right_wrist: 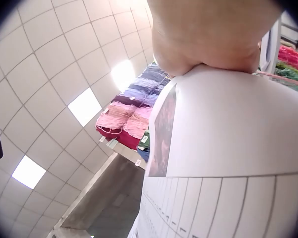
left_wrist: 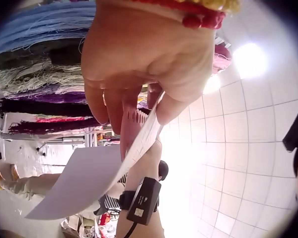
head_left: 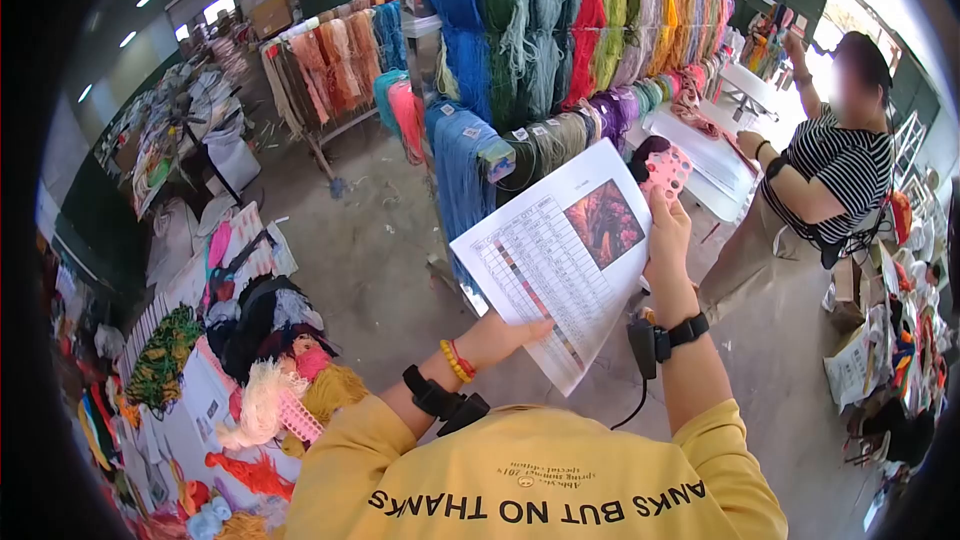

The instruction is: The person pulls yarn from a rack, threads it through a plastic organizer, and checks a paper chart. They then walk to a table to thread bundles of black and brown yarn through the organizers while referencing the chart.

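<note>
A white printed sheet [head_left: 560, 270] with a table, a column of colour swatches and a picture of pink-flowered trees is held tilted before the chest. My left hand [head_left: 515, 336] pinches its near lower edge, thumb over the printed side; the left wrist view shows the fingers of that hand [left_wrist: 146, 59] on the other side. At the upper right edge, my right hand [head_left: 668, 240] grips the sheet together with a pink card [head_left: 668, 172] with round holes. Dark yarn [head_left: 650, 148] hangs at the card's top. In the right wrist view, the sheet [right_wrist: 228, 124] hides the fingertips.
Ahead stands a tall rack of hanging yarn skeins [head_left: 540, 35] in many colours. A table [head_left: 185, 430] with yarn bundles is at the left. To the right, a person in a striped top [head_left: 835, 165] stands near a white table [head_left: 705, 165]. Heaped materials [head_left: 900, 320] lie far right.
</note>
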Tool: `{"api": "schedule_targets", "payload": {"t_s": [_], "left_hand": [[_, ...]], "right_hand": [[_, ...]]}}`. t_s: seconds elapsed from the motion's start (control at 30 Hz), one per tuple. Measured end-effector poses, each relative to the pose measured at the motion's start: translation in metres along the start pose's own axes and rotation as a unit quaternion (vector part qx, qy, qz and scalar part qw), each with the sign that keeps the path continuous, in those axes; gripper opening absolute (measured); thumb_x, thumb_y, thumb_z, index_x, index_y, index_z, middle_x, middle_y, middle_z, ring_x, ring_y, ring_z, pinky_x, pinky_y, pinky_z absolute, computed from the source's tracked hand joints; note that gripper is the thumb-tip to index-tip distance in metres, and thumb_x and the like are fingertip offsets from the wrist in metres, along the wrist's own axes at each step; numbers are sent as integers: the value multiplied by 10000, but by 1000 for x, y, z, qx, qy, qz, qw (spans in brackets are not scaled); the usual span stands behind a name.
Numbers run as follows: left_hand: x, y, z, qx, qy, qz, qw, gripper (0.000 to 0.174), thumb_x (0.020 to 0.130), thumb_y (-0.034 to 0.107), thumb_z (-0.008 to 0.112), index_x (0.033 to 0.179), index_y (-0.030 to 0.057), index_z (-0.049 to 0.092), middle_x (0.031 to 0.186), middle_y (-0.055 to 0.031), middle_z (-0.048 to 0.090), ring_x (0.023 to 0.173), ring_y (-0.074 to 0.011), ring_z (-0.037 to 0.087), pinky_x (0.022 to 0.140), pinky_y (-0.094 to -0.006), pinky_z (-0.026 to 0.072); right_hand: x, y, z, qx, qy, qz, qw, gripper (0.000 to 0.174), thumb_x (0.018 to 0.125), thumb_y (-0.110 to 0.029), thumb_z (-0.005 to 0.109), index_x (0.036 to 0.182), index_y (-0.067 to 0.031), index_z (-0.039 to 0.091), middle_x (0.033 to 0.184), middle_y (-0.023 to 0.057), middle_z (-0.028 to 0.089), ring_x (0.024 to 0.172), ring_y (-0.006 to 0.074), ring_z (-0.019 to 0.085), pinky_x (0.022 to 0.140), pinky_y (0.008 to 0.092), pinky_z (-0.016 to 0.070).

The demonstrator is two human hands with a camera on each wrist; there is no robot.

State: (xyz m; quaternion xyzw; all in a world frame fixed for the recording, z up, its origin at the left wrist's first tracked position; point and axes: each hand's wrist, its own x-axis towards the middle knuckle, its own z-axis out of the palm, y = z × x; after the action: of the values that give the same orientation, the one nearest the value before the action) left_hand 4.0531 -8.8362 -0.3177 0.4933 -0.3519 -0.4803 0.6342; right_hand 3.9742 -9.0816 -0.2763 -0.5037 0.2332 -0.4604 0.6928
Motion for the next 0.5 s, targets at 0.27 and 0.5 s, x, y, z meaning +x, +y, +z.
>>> {"api": "schedule_targets", "payload": {"t_s": [0.27, 0.5], "left_hand": [[12, -3, -2, -79, 44, 33, 995, 419, 829, 124, 605, 1212, 20, 468, 1148, -68, 549, 1035, -173, 514, 887, -310, 413], [21, 0, 7, -131, 49, 11, 990, 425, 818, 119, 612, 1207, 20, 471, 1133, -78, 557, 1002, -187, 533, 865, -324, 427]], "right_hand": [[-13, -2, -3, 70, 9, -12, 997, 234, 927, -225, 488, 911, -10, 580, 821, 32, 614, 682, 76, 561, 596, 218, 453], [-17, -3, -10, 91, 13, 9, 996, 243, 936, -215, 465, 902, -1, 573, 824, 37, 616, 667, 75, 565, 573, 215, 460]]}}
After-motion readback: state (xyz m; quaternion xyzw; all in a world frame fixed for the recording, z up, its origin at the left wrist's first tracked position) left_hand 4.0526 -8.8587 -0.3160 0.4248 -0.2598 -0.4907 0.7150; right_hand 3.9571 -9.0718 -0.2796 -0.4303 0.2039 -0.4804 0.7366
